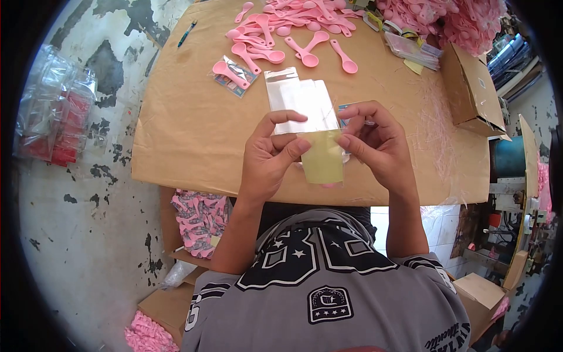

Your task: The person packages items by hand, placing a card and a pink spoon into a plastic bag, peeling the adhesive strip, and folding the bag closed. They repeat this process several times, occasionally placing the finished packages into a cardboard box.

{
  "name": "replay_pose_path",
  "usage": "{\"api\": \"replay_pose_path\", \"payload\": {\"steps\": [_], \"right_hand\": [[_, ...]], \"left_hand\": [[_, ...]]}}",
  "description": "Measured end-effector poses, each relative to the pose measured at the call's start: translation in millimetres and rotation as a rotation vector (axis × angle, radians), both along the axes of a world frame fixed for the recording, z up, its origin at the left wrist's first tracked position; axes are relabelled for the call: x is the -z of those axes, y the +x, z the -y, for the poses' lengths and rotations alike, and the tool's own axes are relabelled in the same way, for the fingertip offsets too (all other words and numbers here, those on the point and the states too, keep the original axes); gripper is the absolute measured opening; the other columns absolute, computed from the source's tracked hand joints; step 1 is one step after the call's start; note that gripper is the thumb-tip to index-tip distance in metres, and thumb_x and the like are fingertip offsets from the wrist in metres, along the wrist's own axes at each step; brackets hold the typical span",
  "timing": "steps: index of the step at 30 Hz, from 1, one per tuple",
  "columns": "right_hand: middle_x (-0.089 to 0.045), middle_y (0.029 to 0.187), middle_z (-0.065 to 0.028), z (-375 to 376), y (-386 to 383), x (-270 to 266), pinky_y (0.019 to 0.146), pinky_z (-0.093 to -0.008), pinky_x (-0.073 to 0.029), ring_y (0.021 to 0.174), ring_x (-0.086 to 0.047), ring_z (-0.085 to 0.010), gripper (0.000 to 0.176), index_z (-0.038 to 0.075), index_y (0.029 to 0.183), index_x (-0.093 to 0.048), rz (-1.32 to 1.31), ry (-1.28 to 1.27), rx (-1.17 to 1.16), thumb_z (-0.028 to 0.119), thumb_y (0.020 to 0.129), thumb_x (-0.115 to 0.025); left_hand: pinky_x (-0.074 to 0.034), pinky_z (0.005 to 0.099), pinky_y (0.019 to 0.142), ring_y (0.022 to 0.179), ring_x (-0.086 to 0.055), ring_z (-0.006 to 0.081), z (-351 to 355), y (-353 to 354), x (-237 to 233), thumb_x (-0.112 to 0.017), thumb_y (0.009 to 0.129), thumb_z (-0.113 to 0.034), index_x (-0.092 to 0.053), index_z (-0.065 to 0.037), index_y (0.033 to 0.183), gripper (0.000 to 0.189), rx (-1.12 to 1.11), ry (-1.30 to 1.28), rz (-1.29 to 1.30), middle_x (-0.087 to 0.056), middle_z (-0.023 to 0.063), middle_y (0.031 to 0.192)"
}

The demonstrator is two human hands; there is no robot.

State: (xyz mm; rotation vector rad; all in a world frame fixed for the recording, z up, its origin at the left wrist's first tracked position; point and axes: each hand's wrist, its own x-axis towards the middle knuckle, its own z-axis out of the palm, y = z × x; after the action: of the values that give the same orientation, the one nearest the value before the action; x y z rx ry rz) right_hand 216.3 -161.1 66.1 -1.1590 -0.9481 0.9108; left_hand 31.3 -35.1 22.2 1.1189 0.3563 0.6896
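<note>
A small yellow card [324, 161] hangs in front of me, with a clear plastic edge showing along its side. My left hand [271, 149] pinches its upper left corner between thumb and fingers. At the upper right corner, the thumb and fingers of my right hand [378, 146] are closed on it too. Just beyond the card lies a stack of clear plastic bags [305, 97], bright with glare. Part of a blue printed card [345, 108] shows beside my right fingers. A bit of pink peeks out below the yellow card.
Pink measuring spoons [264, 29] are heaped at the table's far side. One spoon [230, 74] lies on a printed packet at the left. A pen [187, 34] rests near the far left edge. A cardboard box [469, 88] stands at the right. Below the table, a carton holds packed spoons [201, 223].
</note>
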Motion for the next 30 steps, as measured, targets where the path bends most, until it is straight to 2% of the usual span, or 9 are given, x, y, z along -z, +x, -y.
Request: {"api": "replay_pose_path", "payload": {"steps": [5,8,11,16,19,22,24,27,30], "right_hand": [[-0.064,0.091,0.004,0.2,1.7,-2.9,0.073,-0.0186,-0.047,0.084,-0.06,-0.0024,0.028,0.002,0.122,-0.064,0.006,-0.05,0.002,0.003,0.097,-0.075],[-0.066,0.092,0.0033,0.6,11.8,2.1,0.072,-0.0186,-0.046,0.083,-0.059,-0.0014,0.021,0.002,0.119,-0.067,0.146,-0.062,0.139,0.004,0.099,-0.073],[-0.069,0.093,0.0026,14.7,46.5,-4.7,0.068,-0.0189,-0.044,0.08,-0.057,-0.0008,0.016,0.002,0.117,-0.071,0.328,-0.026,0.399,0.004,0.101,-0.069],[-0.071,0.099,-0.0046,64.8,132.6,-21.9,0.07,-0.0248,-0.046,0.085,-0.063,-0.0107,0.027,0.001,0.123,-0.068,-0.045,0.095,0.317,0.019,0.102,-0.069],[-0.074,0.102,-0.0103,73.9,158.6,3.3,0.077,-0.0336,-0.051,0.093,-0.067,-0.0231,0.033,0.002,0.126,-0.067,1.669,-0.284,0.946,0.022,0.1,-0.07],[-0.074,0.11,-0.0142,71.9,139.5,-1.7,0.083,-0.0408,-0.051,0.1,-0.066,-0.0316,0.034,0.003,0.124,-0.068,1.687,-0.232,1.067,0.022,0.097,-0.072],[-0.074,0.11,-0.0139,62.1,108.4,3.0,0.082,-0.0408,-0.051,0.099,-0.066,-0.0302,0.032,0.004,0.121,-0.069,1.198,-0.359,0.808,0.022,0.096,-0.073],[-0.073,0.101,-0.014,42.8,68.3,14.5,0.081,-0.0405,-0.05,0.094,-0.066,-0.0271,0.029,0.003,0.109,-0.07,0.831,-0.461,0.426,0.026,0.093,-0.077],[-0.07,0.089,-0.0127,31.7,46.2,29.3,0.075,-0.037,-0.05,0.083,-0.064,-0.0224,0.03,0.001,0.099,-0.069,0.859,-0.566,0.431,0.028,0.091,-0.08]], "left_hand": [[-0.058,0.0251,0.077,0.091,-0.072,0.0096,-4.4,-0.5,-1.7,-0.069,0.104,-0.011,-0.057,0.0,0.135,0.035,0.033,-0.045,0.052,-0.079,0.0143,0.103],[-0.058,0.0257,0.082,0.097,-0.073,0.0108,-10.1,-4.6,-4.1,-0.067,0.104,-0.007,-0.058,0.001,0.14,0.037,-0.079,0.222,-0.112,-0.079,0.0152,0.108],[-0.057,0.0272,0.09,0.103,-0.074,0.0146,-39.3,-11.9,-14.7,-0.063,0.105,-0.002,-0.06,0.001,0.144,0.039,-0.514,0.746,-0.174,-0.078,0.0129,0.118],[-0.054,0.0347,0.102,0.114,-0.073,0.0235,-98.0,-38.8,-29.9,-0.069,0.101,-0.006,-0.067,-0.001,0.136,0.036,-0.616,1.242,-0.374,-0.075,0.0155,0.126],[-0.051,0.0392,0.108,0.119,-0.071,0.0265,-99.6,-44.4,-32.0,-0.073,0.099,-0.014,-0.069,-0.001,0.131,0.035,-0.438,1.284,-0.623,-0.073,0.0196,0.127],[-0.053,0.0428,0.094,0.105,-0.071,0.0319,-94.1,-37.8,-18.7,-0.075,0.097,-0.022,-0.069,-0.002,0.123,0.033,-0.442,1.127,-0.682,-0.073,0.0186,0.114],[-0.052,0.045,0.08,0.091,-0.067,0.0357,-80.3,-21.4,-12.3,-0.075,0.097,-0.025,-0.067,-0.001,0.112,0.03,-0.415,1.004,-0.771,-0.07,0.0175,0.097],[-0.049,0.0427,0.073,0.078,-0.063,0.0276,-69.7,2.3,9.1,-0.074,0.098,-0.03,-0.065,0.002,0.097,0.033,-0.302,1.092,-1.028,-0.069,0.0145,0.089],[-0.05,0.0409,0.072,0.075,-0.061,0.024,-70.4,8.6,27.8,-0.075,0.098,-0.03,-0.061,0.003,0.091,0.036,-0.424,1.297,-0.864,-0.064,0.0123,0.081]]}}
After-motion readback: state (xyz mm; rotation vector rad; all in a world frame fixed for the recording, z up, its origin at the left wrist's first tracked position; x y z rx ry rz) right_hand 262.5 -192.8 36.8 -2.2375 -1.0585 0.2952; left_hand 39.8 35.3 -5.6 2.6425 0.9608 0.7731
